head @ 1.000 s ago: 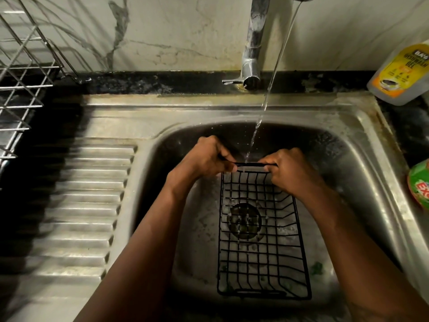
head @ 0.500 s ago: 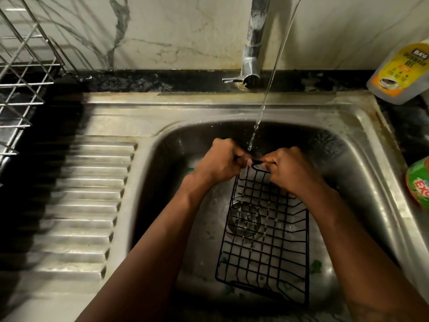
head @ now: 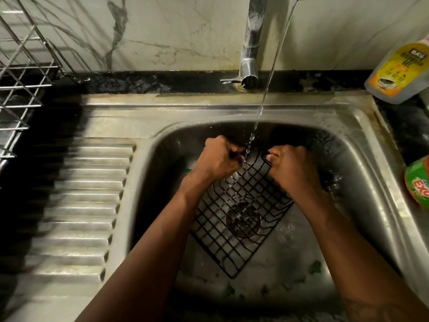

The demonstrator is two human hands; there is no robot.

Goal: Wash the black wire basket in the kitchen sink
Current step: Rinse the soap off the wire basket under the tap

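Black wire basket held tilted in sink, far rim gripped by left hand and right hand, under water stream. Rinsing judged midway; draining left.

a single wide-angle head camera looks forward and down from above the near edge of the sink, close over its basin. it faces the back wall and tap, with the drainboard at left and the counter cut off at right.

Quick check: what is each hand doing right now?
Left hand: grips the black wire basket at its far rim.
Right hand: grips the same rim.
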